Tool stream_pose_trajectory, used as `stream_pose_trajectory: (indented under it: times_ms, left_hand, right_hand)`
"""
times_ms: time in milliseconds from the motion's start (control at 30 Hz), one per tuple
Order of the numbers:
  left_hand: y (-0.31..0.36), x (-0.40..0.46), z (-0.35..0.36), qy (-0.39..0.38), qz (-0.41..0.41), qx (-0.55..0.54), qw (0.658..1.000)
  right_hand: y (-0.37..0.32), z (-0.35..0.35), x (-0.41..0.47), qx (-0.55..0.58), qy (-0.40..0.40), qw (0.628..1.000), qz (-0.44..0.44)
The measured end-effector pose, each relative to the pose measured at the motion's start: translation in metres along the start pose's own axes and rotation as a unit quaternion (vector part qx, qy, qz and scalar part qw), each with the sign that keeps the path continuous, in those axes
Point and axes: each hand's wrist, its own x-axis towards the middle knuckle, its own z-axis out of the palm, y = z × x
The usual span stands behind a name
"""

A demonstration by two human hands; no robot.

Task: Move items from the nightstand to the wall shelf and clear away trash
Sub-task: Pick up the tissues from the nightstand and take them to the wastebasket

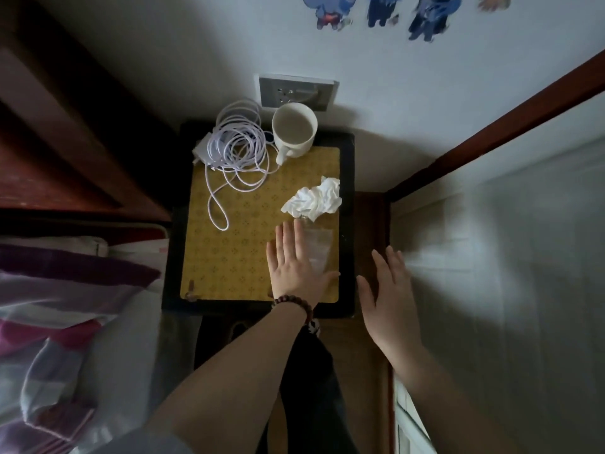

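The dark nightstand (346,165) carries a yellow patterned mat. At its back stand a white mug (294,131) and a coiled white charging cable with its plug (237,152). A crumpled white tissue (314,199) lies at the mat's right side, and a clear plastic wrapper (319,249) lies just in front of it. My left hand (296,267) is stretched out flat over the mat, its fingers partly covering the wrapper. My right hand (388,290) hovers with straight fingers off the nightstand's right edge and holds nothing.
A wall socket (296,91) sits behind the mug, with cartoon stickers (379,11) higher on the wall. A bed with striped bedding (65,306) lies to the left, dark wooden furniture (49,126) above it. A wood-framed panel (491,224) stands on the right.
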Motion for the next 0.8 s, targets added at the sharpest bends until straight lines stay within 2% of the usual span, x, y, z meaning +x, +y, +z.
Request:
stream_pose_trajectory:
  times_ms: [133, 233, 367, 433, 667, 800]
  left_hand:
    - [-0.008, 0.003, 0.005, 0.073, -0.006, -0.064, 0.995]
    - [-0.013, 0.007, -0.001, 0.097, 0.011, -0.114, 0.989]
    - [-0.018, 0.007, -0.017, 0.074, 0.010, -0.179, 0.981]
    - [-0.023, 0.004, -0.027, 0.069, -0.009, -0.189, 0.980]
    - [-0.048, 0.003, -0.074, 0.131, -0.034, -0.196, 0.971]
    - [-0.065, 0.004, -0.089, 0.147, -0.046, -0.187, 0.970]
  right_hand:
    - [0.010, 0.003, 0.007, -0.001, -0.008, 1.000, -0.005]
    - [0.011, 0.006, 0.009, 0.001, -0.019, 1.000, -0.008]
    - [0.001, 0.010, 0.015, -0.004, -0.043, 0.999, -0.016]
    - [-0.011, 0.010, 0.024, -0.006, -0.050, 0.998, -0.028]
    - [-0.062, 0.020, 0.095, -0.030, -0.013, 0.990, -0.141]
    - [-0.073, 0.042, 0.130, -0.085, -0.050, 0.985, -0.142]
